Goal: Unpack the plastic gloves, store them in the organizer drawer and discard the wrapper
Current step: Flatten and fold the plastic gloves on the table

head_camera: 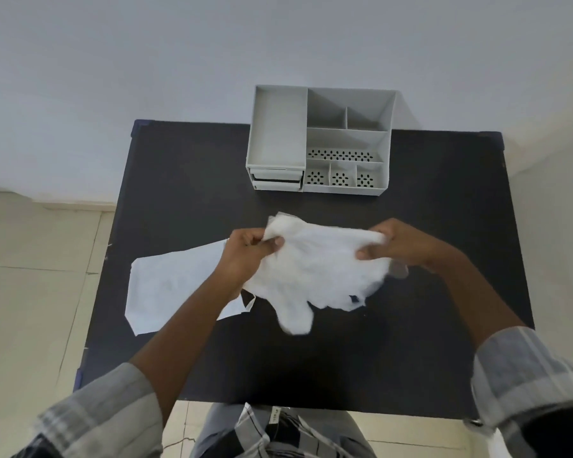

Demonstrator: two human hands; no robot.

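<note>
Both hands are clamped on the plastic gloves [315,269], held just above the middle of the table [186,180]. The left hand [248,256] pinches the bundle's left end; the right hand [397,242] pinches the right end. The hands are apart, with the bundle stretched between them, its long axis running left-right, parallel to the table's near edge. The glove fingers hang toward the near edge.

The wrapper [169,285] lies flat and looks empty at the left edge, partly under the left forearm.

The organizer [318,140] sits at the far edge, straight ahead of the hands. Its drawers [277,180] are stacked on its left front face, below the long tray. They look shut or barely cracked; can't tell for sure.

Judgement: unpacking done, storing not started. The drawers lie forward and slightly left of bundle centre, so the left hand is nearer to pull one open. The bundle looks too wide as held and needs folding first. The wrapper is also closest to the left hand.
</note>
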